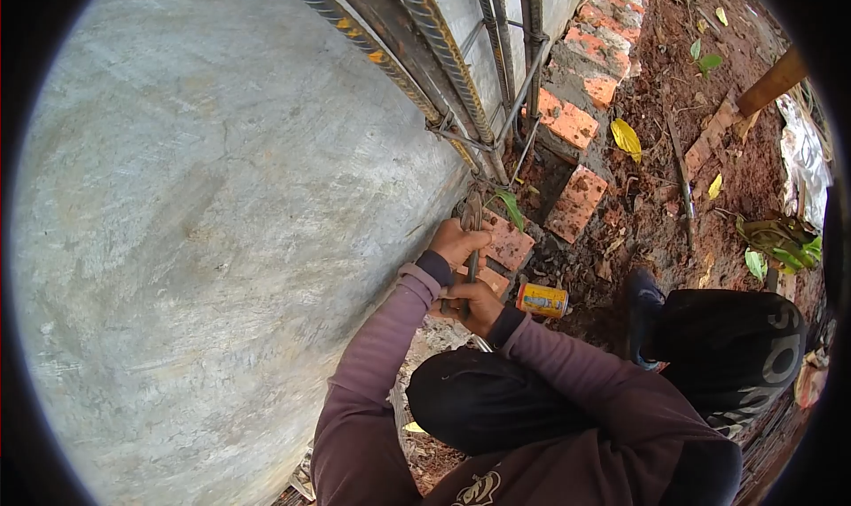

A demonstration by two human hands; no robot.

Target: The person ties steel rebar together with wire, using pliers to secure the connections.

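Both of my hands are together at the foot of a grey plastered wall (pixel 177 222), by the base of the upright rebar (pixel 443 54). My right hand (pixel 479 304) is closed round the handles of dark metal pincers (pixel 472 259). Farther up, my left hand (pixel 459 243) is closed on the same pincers just below their head, its fingers crossing the front. The pincers' head points at the lower end of the rebar, where tie wire (pixel 503 185) is wound. Right beside my hands lies a brick (pixel 507 240), with a green leaf (pixel 511 208) over its edge.
A yellow can (pixel 542 300) lies on its side right of my hands. A loose brick (pixel 576 204) and a mortared brick row (pixel 603 45) run along the wall. My shoe (pixel 644 306) stands on the reddish soil, and a wooden post (pixel 771 82) slants in at the right.
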